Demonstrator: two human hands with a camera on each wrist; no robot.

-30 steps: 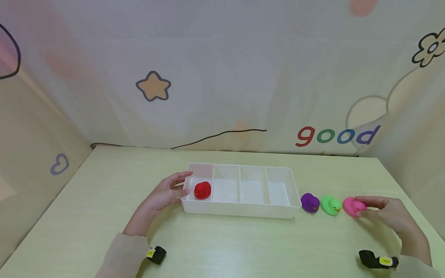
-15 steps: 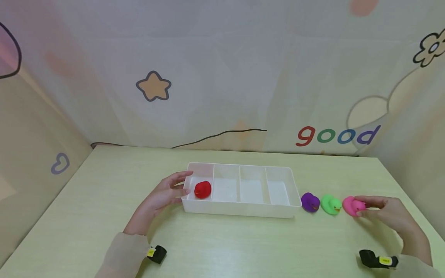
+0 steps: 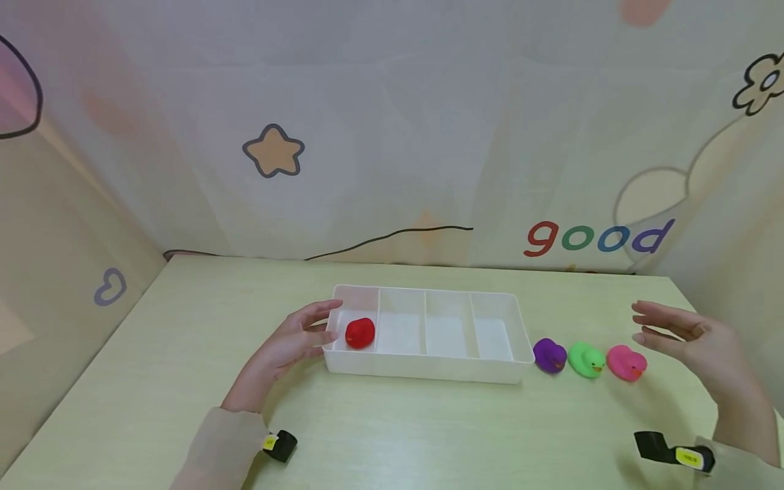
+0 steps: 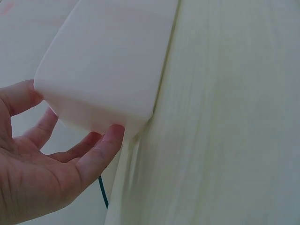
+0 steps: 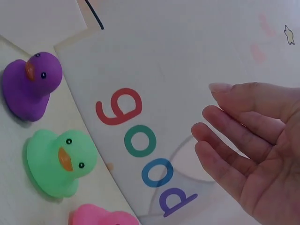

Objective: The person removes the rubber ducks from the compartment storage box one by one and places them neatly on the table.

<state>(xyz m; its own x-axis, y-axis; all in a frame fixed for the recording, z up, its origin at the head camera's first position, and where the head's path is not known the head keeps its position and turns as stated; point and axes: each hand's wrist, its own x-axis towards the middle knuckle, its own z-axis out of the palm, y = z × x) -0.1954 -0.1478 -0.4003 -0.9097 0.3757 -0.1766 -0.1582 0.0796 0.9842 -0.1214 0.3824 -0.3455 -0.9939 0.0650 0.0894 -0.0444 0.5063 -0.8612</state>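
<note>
A white tray [image 3: 422, 367] with a row of compartments stands mid-table. Its leftmost compartment holds a red rubber duck [image 3: 360, 333]. My left hand [image 3: 297, 337] grips the tray's left end; in the left wrist view its thumb is at the rim and its fingertips [image 4: 115, 133] touch the end wall. To the right of the tray, a purple rubber duck [image 3: 550, 356], a green rubber duck [image 3: 586, 359] and a pink rubber duck [image 3: 626, 363] sit in a row. Above and right of the pink duck, my right hand [image 3: 698, 340] is raised with loosely bent fingers and holds nothing.
The pale wooden table [image 3: 392, 435] ends at a printed cloth backdrop [image 3: 392, 136] behind the tray. Cloth sides also border the table at left and right. A black wrist camera [image 3: 283, 446] sits at the left sleeve, another wrist camera [image 3: 674, 452] at the right.
My right hand has let go of the pink duck and lifted up and to the right. The duck stays at the row's right end. My left hand stays on the tray.
</note>
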